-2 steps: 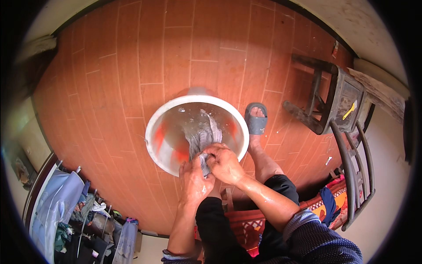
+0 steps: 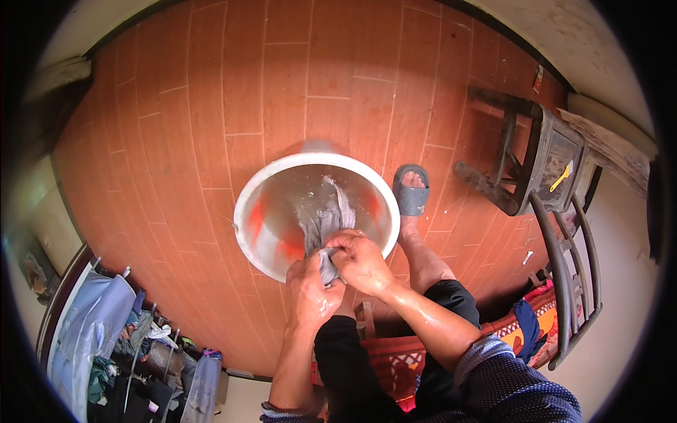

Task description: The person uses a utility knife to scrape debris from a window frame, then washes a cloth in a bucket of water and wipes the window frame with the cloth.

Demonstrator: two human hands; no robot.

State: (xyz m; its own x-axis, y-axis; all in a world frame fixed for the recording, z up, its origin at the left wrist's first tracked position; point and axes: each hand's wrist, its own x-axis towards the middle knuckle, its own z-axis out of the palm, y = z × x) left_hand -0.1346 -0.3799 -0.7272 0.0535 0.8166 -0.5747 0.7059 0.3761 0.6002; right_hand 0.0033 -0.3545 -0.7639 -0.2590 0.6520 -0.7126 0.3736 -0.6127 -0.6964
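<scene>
A wet grey cloth (image 2: 328, 220) hangs from my hands into a white basin (image 2: 248, 243) of cloudy water. My left hand (image 2: 312, 285) is closed on the cloth at the basin's near rim. Close beside it, my right hand (image 2: 358, 262) pinches the same cloth, and a bunched piece shows between the two hands. The cloth's far end lies in the water. Both hands and forearms look wet. Fingertips on both hands are partly hidden by the folds.
A grey slipper (image 2: 412, 201) on my foot stands right of the basin. Farther right is a dark chair (image 2: 543, 158) with a yellow object (image 2: 560, 178) on its seat. Clothes and a blue cover (image 2: 92, 324) fill a rack at lower left. Reddish patterned fabric (image 2: 395, 363) lies near my legs.
The cloth between my hands has shifted very slightly. Otherwise both hands keep their hold and place.
</scene>
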